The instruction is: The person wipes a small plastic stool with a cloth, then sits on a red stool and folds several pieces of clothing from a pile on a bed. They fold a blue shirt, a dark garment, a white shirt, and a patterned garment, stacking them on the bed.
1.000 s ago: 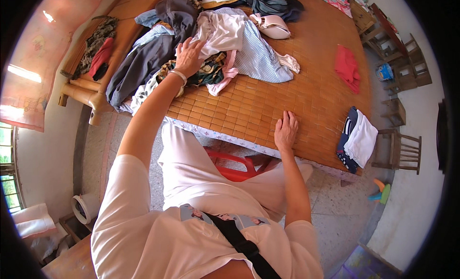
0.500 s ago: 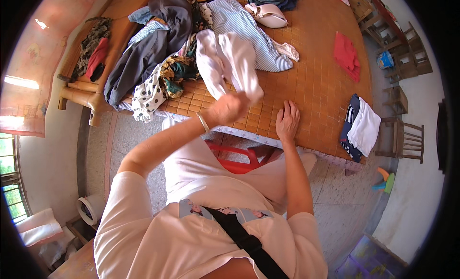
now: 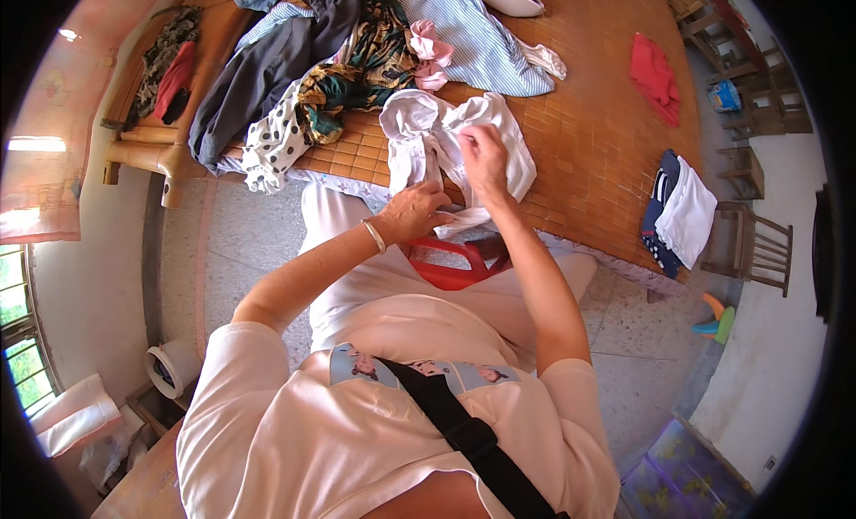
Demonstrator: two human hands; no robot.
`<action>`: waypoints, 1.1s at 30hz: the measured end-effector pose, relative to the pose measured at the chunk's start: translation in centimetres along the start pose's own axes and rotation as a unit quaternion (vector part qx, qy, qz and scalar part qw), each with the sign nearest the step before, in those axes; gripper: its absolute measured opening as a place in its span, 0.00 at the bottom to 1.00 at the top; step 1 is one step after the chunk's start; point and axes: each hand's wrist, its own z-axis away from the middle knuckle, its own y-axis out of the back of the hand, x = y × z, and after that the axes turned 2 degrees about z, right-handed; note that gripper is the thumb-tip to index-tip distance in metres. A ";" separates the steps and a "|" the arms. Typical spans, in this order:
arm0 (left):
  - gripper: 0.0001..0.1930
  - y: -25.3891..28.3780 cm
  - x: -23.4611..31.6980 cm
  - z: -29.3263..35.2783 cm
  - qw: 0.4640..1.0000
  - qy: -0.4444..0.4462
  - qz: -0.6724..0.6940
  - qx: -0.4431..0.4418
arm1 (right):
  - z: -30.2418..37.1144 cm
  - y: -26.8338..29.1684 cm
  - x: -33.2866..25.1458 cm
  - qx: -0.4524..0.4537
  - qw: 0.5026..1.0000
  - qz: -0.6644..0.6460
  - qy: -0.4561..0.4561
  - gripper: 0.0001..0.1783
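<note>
A white garment (image 3: 513,149), which looks like trousers, lies crumpled on the brown tiled mat (image 3: 588,176) at the bed's near edge. My left hand (image 3: 415,213) is closed on its near left part, fingers bent over the cloth. Just right of it, my right hand (image 3: 484,158) pinches the upper middle of the garment with curled fingers. Some of the cloth under both hands is hidden. Beyond it are a pink cloth (image 3: 431,55) and a blue-and-white striped shirt (image 3: 477,42).
Heaped clothes stretch along the left, including dark trousers (image 3: 236,86) and a polka-dot cloth (image 3: 275,144). A red cloth (image 3: 655,78) lies far right, with a folded stack (image 3: 682,211) nearer. Below the bed edge stands a red plastic stool (image 3: 446,267).
My left hand has brought the white garment down onto the mat and nearer. My right hand, flat on the mat before, now grips the cloth. The pink cloth has come into view.
</note>
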 end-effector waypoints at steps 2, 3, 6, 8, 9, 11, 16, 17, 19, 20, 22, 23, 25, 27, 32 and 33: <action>0.12 -0.1 -0.3 0.2 1.000 0.013 -0.008 0.008 | -1.3 -2.5 -1.1 0.008 0.999 0.015 0.028 0.08; 0.11 0.0 -0.4 0.4 1.000 0.022 -0.013 0.014 | -2.1 -3.6 -1.3 0.008 0.999 0.019 0.033 0.12; 0.11 0.4 0.3 0.9 0.997 0.058 -0.059 0.009 | -4.6 -4.3 -3.0 -0.029 0.978 0.159 0.135 0.20; 0.11 0.7 0.3 1.2 0.995 0.070 -0.065 0.042 | -5.4 -5.0 -2.1 -0.088 0.959 0.234 0.131 0.21; 0.11 0.8 0.3 1.1 0.993 0.077 -0.060 0.061 | -6.0 -5.5 -0.3 -0.118 0.955 0.245 0.115 0.21; 0.11 1.1 -0.3 1.4 0.990 0.097 -0.055 0.087 | -6.2 -5.5 1.7 -0.072 0.968 0.202 0.129 0.17; 0.12 1.2 -1.3 2.1 0.986 0.118 -0.053 0.103 | -6.1 -2.7 -0.2 -0.118 0.970 0.171 0.126 0.12; 0.13 1.1 -1.3 2.1 0.985 0.129 -0.049 0.103 | -5.8 -3.0 -0.3 -0.138 0.964 0.178 0.140 0.11; 0.16 1.0 -1.4 1.8 0.983 0.140 -0.039 0.114 | -5.6 -3.5 0.0 -0.162 0.953 0.190 0.170 0.14; 0.17 0.8 -1.7 1.6 0.981 0.142 -0.032 0.125 | -5.6 -3.9 0.6 -0.160 0.953 0.199 0.161 0.16; 0.19 1.2 -1.6 1.2 0.975 0.154 -0.017 0.162 | -5.9 -4.8 1.3 -0.155 0.955 0.211 0.142 0.20; 0.19 1.3 -1.5 0.9 0.969 0.161 -0.007 0.189 | -6.1 -5.1 1.6 -0.137 0.961 0.212 0.111 0.24; 0.23 1.8 -2.0 0.9 0.953 0.177 0.028 0.245 | -6.3 -4.6 0.6 -0.081 0.989 0.101 0.072 0.22; 0.24 2.7 -2.3 1.0 0.935 0.234 0.107 0.245 | -6.3 -2.7 -2.2 -0.021 0.996 0.060 0.062 0.20; 0.23 3.5 -2.3 0.0 0.951 0.252 0.049 0.172 | -5.5 2.8 -7.0 0.060 0.992 -0.111 0.023 0.10; 0.18 3.8 -1.8 -0.5 0.958 0.244 -0.020 0.147 | -5.2 3.8 -7.7 0.059 0.992 -0.108 0.014 0.10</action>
